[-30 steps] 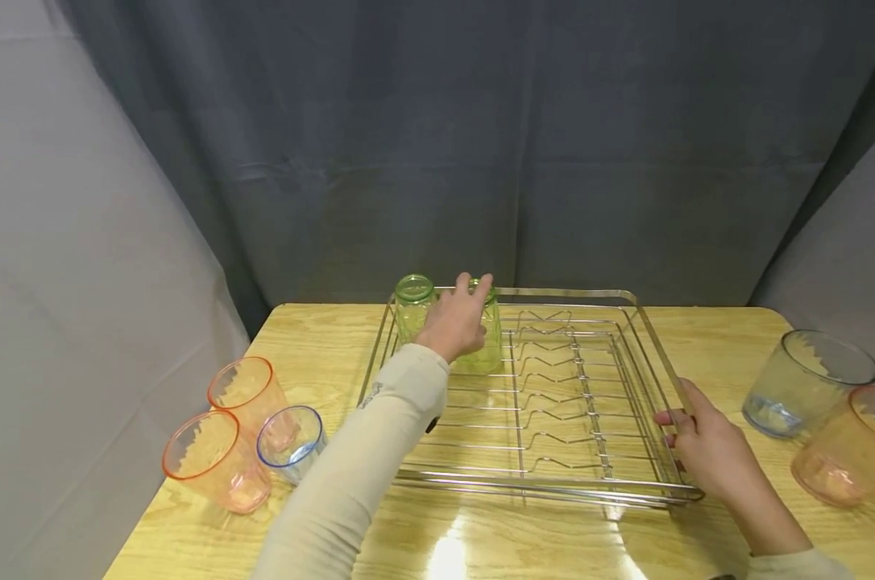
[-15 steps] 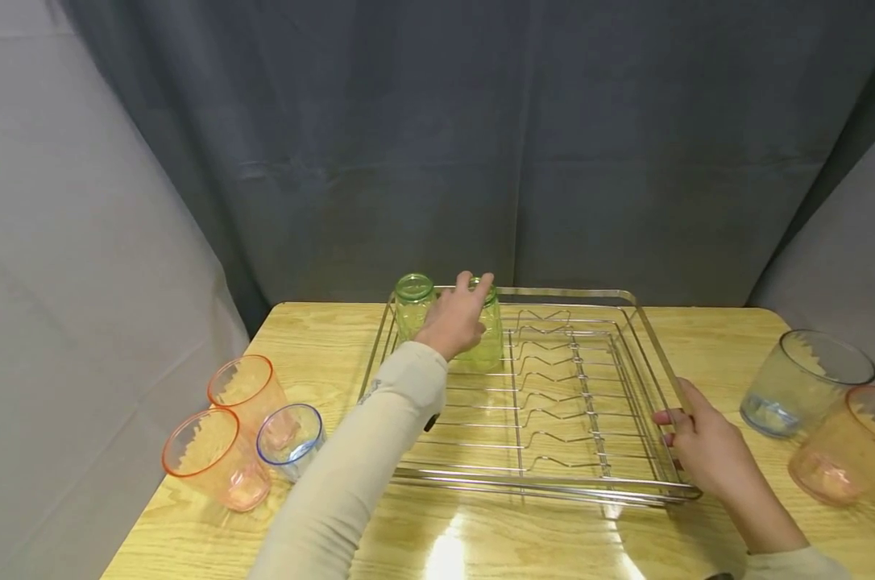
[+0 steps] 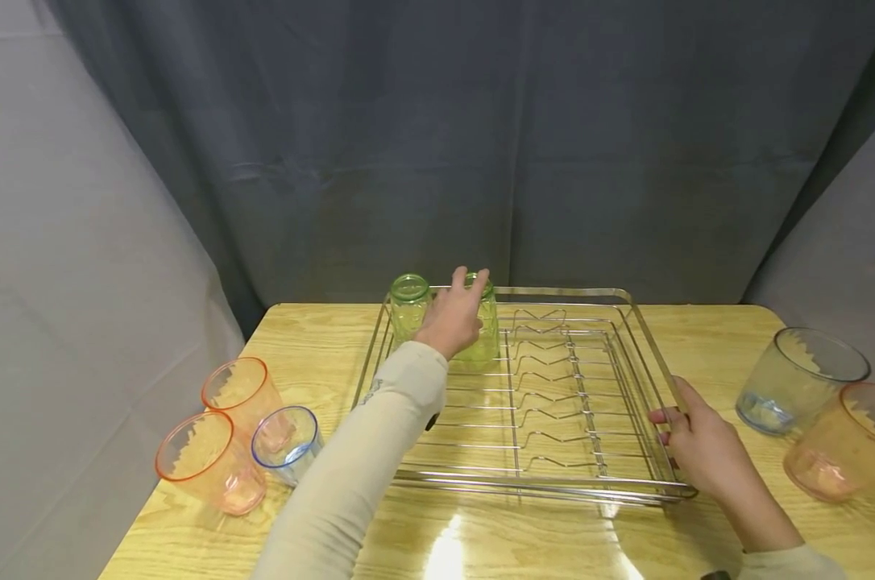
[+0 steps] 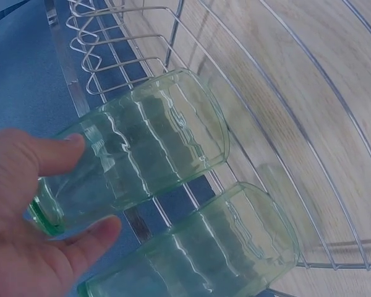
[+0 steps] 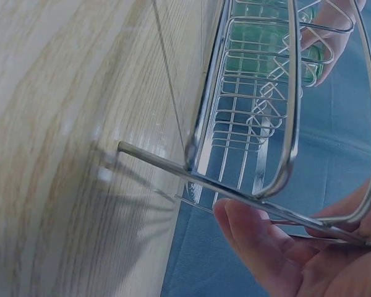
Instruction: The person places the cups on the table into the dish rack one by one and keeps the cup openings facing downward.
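Head view: left-hand grip [image 3: 450, 320] pinches green glass [image 3: 490, 329], presumably fragile, slippery, best held near its top; right-hand grip [image 3: 706, 445] clasps rack [image 3: 553, 483].

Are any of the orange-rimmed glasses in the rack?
No, the three orange-rimmed glasses stand on the table, outside the wire rack that holds the two green glasses.

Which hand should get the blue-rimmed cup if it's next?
Probably the left hand: its sleeve looks close to the blue-rimmed cup, though it would first let go of a green glass. The right hand is farther off, gripping the opposite side of the wire rack.
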### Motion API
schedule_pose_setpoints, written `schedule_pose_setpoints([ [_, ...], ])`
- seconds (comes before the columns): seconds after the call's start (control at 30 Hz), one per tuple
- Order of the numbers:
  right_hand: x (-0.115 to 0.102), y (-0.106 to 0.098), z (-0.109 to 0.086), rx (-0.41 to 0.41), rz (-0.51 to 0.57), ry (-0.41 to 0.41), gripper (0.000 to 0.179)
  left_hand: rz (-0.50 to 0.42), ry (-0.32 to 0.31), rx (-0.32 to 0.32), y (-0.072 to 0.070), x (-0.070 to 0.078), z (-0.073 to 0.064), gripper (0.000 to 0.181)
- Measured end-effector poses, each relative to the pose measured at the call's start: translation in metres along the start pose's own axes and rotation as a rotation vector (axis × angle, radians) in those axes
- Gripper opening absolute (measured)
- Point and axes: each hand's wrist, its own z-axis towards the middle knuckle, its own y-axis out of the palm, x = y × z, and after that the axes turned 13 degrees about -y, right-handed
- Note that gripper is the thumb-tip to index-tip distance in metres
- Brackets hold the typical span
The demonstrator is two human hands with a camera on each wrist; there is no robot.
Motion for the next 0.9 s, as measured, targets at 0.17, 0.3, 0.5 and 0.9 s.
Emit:
schedule_pose_setpoints([
  [0.17, -0.002, -0.001, 0.000, -0.002, 0.002, 0.006, 0.055, 0.008, -0.011, 0.019, -0.001, 0.001, -0.001, 0.083],
  [0.3, -0.002, -0.001, 0.000, -0.002, 0.004, 0.010, 0.055, 0.037, -0.022, 0.034, -0.001, 0.002, -0.002, 0.084],
  [0.5, -0.001, 0.000, 0.000, -0.008, 0.010, 0.017, 0.055, 0.038, -0.043, 0.014, -0.003, 0.006, -0.005, 0.085],
  [0.9, 0.001, 0.000, -0.001, -0.008, -0.005, -0.001, 0.056, 0.005, 0.007, 0.077, -0.022, 0.016, -0.024, 0.077],
])
